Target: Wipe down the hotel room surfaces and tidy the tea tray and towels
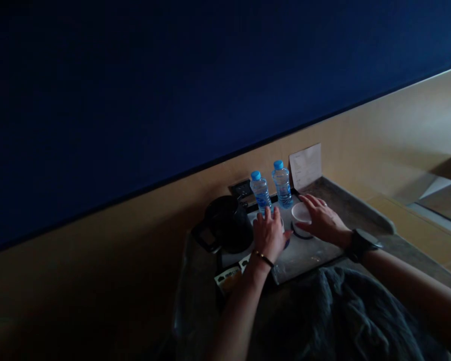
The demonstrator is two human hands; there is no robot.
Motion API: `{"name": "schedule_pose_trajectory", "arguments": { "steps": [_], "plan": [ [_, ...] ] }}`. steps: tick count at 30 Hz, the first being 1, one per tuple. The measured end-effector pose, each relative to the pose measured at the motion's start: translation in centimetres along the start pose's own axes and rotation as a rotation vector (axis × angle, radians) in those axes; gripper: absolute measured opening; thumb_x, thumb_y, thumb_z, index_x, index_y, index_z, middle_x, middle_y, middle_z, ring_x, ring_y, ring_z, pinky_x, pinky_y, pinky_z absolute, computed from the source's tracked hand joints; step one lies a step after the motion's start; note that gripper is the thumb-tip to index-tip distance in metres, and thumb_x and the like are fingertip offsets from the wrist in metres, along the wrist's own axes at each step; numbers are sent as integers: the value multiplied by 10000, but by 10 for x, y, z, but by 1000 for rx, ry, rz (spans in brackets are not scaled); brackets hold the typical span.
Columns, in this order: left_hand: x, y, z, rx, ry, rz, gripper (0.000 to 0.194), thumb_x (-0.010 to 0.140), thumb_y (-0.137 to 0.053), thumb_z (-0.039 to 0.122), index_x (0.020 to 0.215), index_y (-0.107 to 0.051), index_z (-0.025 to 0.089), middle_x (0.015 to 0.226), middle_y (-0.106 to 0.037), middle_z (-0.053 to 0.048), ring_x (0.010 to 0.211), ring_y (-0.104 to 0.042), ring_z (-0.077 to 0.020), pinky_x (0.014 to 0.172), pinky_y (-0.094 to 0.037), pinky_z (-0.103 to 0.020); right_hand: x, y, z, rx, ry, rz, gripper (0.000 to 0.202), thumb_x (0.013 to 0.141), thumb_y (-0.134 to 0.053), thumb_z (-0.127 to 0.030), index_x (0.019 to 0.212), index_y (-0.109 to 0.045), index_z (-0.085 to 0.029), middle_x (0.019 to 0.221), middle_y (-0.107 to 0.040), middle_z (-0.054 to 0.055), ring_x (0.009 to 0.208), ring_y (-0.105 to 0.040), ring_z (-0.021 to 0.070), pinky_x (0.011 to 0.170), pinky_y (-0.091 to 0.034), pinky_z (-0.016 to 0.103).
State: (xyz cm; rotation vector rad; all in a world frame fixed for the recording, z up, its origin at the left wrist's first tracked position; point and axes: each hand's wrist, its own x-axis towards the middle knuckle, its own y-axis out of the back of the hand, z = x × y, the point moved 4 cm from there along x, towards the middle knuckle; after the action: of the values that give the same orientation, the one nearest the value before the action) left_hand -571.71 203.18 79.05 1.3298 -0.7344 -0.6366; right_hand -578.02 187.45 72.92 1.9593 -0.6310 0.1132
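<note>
My right hand [323,219] is curved around the side of a white cup [299,213], fingers at its far rim and thumb at the near side. A dark band shows at the cup's base. To the left, my left hand [269,233] reaches over a second cup, fingers on one side and thumb on the other; the hand hides most of that cup. Both cups stand on a light tray [298,260] with a dark edge. Just behind them are two water bottles with blue caps, a left one [260,193] and a right one [282,185].
A black kettle [229,225] stands left of my left hand. Printed sachets [229,279] lie at the tray's front left. A white card [306,166] leans on the wall by a dark socket plate [241,188]. Dark cloth [346,316] covers the near side.
</note>
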Motion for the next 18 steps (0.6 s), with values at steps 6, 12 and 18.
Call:
{"name": "schedule_pose_trajectory", "arguments": {
  "steps": [6,12,18],
  "plan": [
    [22,-28,-46,-306,56,-12,699,687,-796,351,1309,-532,173,1265,-580,-137,1197,-538,-299,1022,-455,-426,12,-16,2,158,-58,-27,697,701,-767,-217,1344,-500,-167,1278,-552,164,1143,-525,372,897,-518,498],
    [-16,16,-81,-1421,131,134,767,813,-456,719,1362,-462,183,1250,-619,-124,1095,-609,-260,887,-533,-403,10,40,28,762,-158,-50,591,1030,-184,-513,1358,-440,-95,1089,-660,179,876,-681,273,692,-599,382],
    [-29,24,-62,-1591,96,108,946,810,-10,804,1323,-511,188,1152,-648,-167,979,-644,-288,667,-546,-401,8,64,30,1144,-163,-13,602,1016,-52,-529,1451,-371,-262,1303,-573,105,1055,-633,285,699,-596,427]
  ]
}}
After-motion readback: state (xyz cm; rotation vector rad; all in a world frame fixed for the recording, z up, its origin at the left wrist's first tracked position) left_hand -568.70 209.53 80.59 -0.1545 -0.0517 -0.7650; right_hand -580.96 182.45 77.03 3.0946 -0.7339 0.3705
